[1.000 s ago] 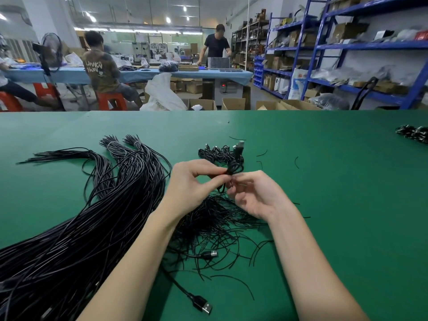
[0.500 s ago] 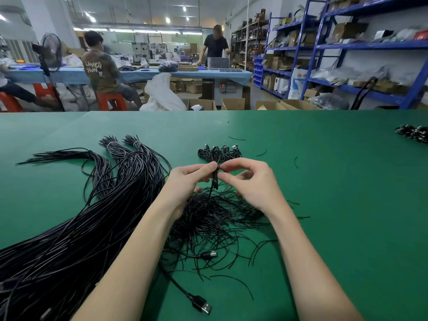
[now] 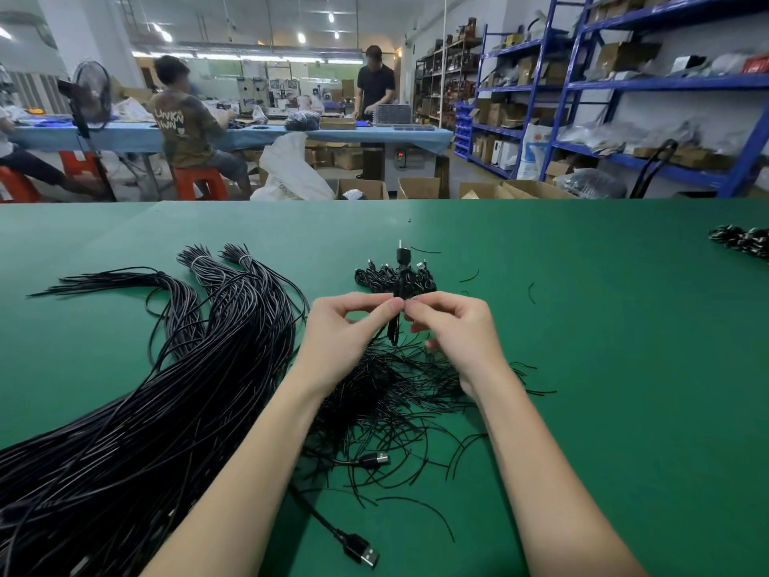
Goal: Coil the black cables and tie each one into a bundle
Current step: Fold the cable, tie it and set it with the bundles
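A coiled black cable stands upright between my hands, its plug end pointing away from me. My left hand pinches its middle between thumb and forefinger. My right hand pinches the same spot from the other side, fingers curled. Behind it lies a small row of tied cable bundles. A big heap of loose black cables spreads over the left of the green table. A pile of thin black ties lies under my wrists.
A loose USB plug lies near the front edge and another plug sits among the ties. More tied bundles lie at the far right edge. Stray ties dot the table. People work at a table behind; blue shelves stand right.
The coiled cable has been turned upright, its plug now pointing away. Both hands came together and rose slightly, pinching its middle. The heaps have not moved.
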`<act>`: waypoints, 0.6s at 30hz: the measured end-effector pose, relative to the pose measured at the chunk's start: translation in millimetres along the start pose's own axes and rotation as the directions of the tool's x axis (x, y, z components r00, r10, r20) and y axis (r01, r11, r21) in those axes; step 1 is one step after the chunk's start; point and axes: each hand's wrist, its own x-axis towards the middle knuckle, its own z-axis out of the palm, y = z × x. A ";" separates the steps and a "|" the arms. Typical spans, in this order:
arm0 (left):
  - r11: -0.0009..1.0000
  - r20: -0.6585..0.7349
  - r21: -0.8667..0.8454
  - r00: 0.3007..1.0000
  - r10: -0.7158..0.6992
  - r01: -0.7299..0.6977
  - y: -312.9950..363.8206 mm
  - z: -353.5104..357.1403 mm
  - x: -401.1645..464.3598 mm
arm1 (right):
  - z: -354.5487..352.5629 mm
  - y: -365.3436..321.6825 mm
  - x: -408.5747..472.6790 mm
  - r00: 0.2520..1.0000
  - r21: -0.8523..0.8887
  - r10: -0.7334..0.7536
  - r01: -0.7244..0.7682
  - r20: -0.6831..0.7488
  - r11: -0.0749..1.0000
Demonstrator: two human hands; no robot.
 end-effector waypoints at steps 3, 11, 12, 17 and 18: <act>0.887 0.069 0.279 0.929 0.364 -0.369 -1.4 1.2 -2.6 | -8.3 2.2 -0.1 0.912 0.308 0.347 -0.403 0.220 0.862; 0.999 0.041 0.024 0.999 -0.029 0.028 2.9 -6.5 5.2 | -4.1 2.1 -0.3 0.893 0.352 0.301 -0.414 0.334 0.840; 0.991 0.037 -0.050 0.992 -0.123 0.125 2.2 -7.5 5.3 | -4.0 -0.9 0.3 0.943 0.246 0.229 -0.288 0.242 0.925; 0.928 0.115 -0.180 0.944 -0.310 0.326 0.9 -6.6 2.2 | -6.2 -2.3 -1.9 0.982 -0.129 -0.129 0.147 0.139 0.981; 0.926 0.121 -0.186 0.943 -0.311 0.329 1.5 -6.1 1.3 | -4.9 -2.2 -2.2 0.980 -0.153 -0.155 0.174 0.127 0.973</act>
